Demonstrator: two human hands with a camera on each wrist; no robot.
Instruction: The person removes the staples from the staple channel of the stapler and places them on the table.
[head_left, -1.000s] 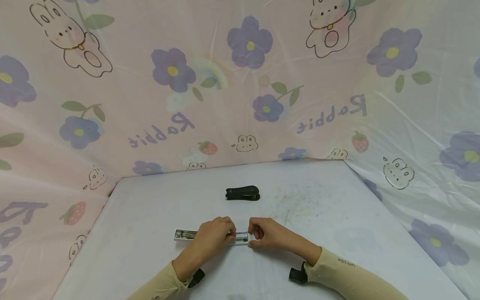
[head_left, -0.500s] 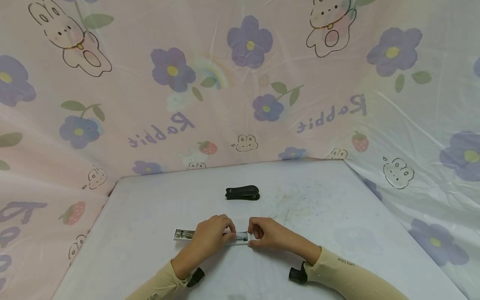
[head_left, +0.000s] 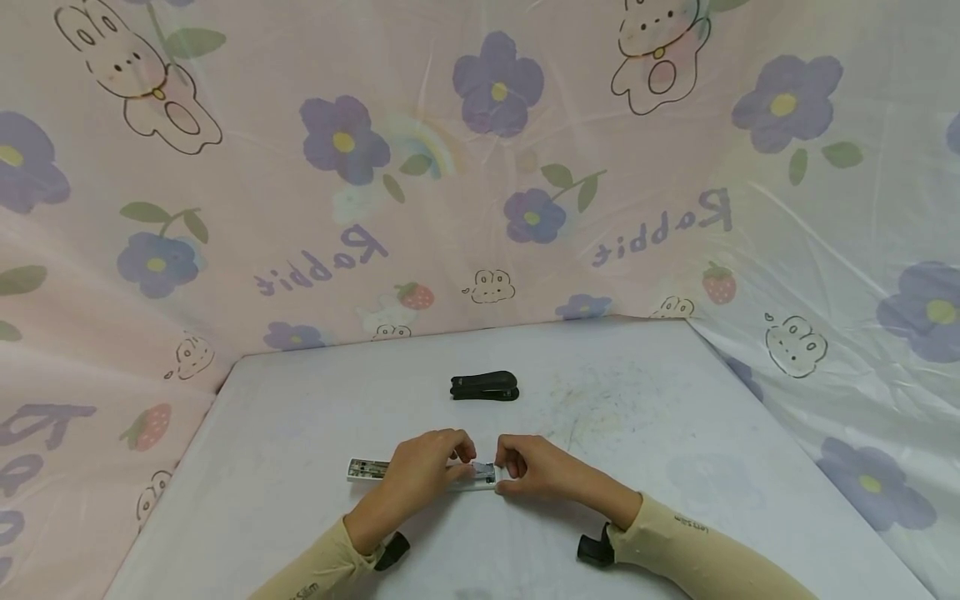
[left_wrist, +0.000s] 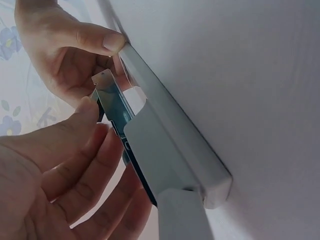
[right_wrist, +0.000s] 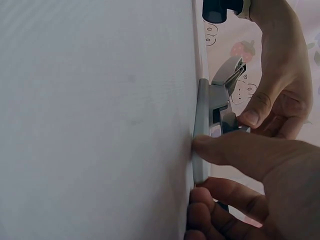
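Note:
A white stapler [head_left: 367,471] lies on the table, its upper arm folded back to the left. My left hand [head_left: 423,467] is over its middle, hiding part of it. In the left wrist view, the left thumb [left_wrist: 87,107] and fingers pinch at a small dark piece by the end of the metal staple magazine [left_wrist: 116,102]. My right hand [head_left: 536,467] grips the right end of the stapler's base [right_wrist: 201,115], thumb on one side and fingers on the other.
A black stapler [head_left: 485,386] lies on the white table [head_left: 300,408] beyond both hands. Behind the table hangs a curtain [head_left: 465,183] printed with rabbits and flowers. Black wrist mounts [head_left: 596,550] sit under the sleeves.
My left hand has shifted slightly left, and its index fingertip has risen a little from the thumb. The right hand keeps its grip on the base, and the black stapler has not moved.

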